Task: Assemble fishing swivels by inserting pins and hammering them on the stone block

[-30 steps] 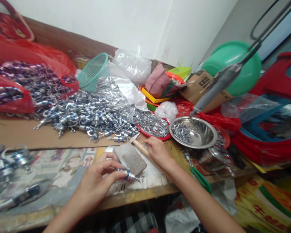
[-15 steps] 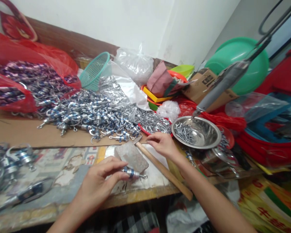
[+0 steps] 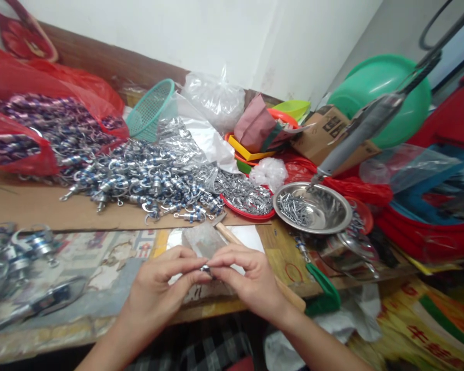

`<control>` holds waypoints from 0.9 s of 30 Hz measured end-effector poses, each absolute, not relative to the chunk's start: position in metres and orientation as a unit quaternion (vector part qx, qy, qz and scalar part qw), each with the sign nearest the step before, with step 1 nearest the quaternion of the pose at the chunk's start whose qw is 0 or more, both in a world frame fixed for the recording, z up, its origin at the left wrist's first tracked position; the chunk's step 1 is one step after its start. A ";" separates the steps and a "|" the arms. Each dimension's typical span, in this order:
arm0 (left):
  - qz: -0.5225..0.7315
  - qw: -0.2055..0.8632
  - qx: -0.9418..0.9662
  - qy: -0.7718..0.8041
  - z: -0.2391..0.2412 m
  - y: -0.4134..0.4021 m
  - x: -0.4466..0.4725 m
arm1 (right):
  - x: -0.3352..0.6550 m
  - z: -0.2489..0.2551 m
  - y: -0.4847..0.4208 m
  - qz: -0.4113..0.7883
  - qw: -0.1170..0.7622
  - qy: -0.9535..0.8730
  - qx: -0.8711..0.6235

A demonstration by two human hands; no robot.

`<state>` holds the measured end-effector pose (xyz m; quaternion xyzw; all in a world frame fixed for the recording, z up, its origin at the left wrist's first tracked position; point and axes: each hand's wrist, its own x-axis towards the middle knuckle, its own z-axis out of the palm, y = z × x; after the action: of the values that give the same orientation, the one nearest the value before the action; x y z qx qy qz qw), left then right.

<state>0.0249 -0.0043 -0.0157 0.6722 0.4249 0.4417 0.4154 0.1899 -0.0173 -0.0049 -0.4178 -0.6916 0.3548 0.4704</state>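
Note:
My left hand (image 3: 160, 288) and my right hand (image 3: 247, 278) meet near the table's front edge, fingertips pinched together on a small silver and blue metal clasp (image 3: 205, 268). Most of the clasp is hidden between the fingers. Just behind the hands lies a grey stone block (image 3: 203, 238) with a wooden-handled hammer (image 3: 232, 238) beside it. Farther back a heap of the same silver-blue clasps (image 3: 147, 180) spreads over brown cardboard (image 3: 31, 206).
A red plate of small metal parts (image 3: 247, 198) and a steel bowl of pins (image 3: 313, 206) stand to the right. Green-handled pliers (image 3: 320, 291) lie at the table's edge. Red bags of purple clasps (image 3: 34, 129), a teal basket (image 3: 149, 111) and a green basin (image 3: 382, 93) crowd the back.
My right hand has left the red plate and come back to my left hand. Both hands now pinch the clasp that my left hand held alone.

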 end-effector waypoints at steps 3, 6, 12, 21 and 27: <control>0.431 0.445 0.656 0.431 -0.014 -0.006 0.022 | 0.192 -0.010 -0.025 0.283 0.473 -0.731 -0.403; 0.415 0.458 0.646 0.447 -0.009 -0.007 0.019 | 0.197 -0.017 -0.032 0.124 0.457 -0.807 -0.352; 0.399 0.375 0.700 0.459 -0.005 -0.009 0.021 | 0.207 -0.012 -0.030 -0.042 0.393 -0.884 -0.250; 0.327 0.461 0.688 0.456 -0.006 -0.005 0.012 | 0.199 -0.019 -0.031 0.045 0.435 -0.838 -0.325; 0.382 0.607 0.510 0.475 -0.015 -0.009 0.020 | 0.195 -0.012 -0.026 0.213 0.435 -0.777 -0.401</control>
<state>0.0198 -0.0087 -0.0151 0.5104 0.4750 0.3817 0.6068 0.1953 -0.0259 -0.0117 -0.4013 -0.7773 0.2133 0.4350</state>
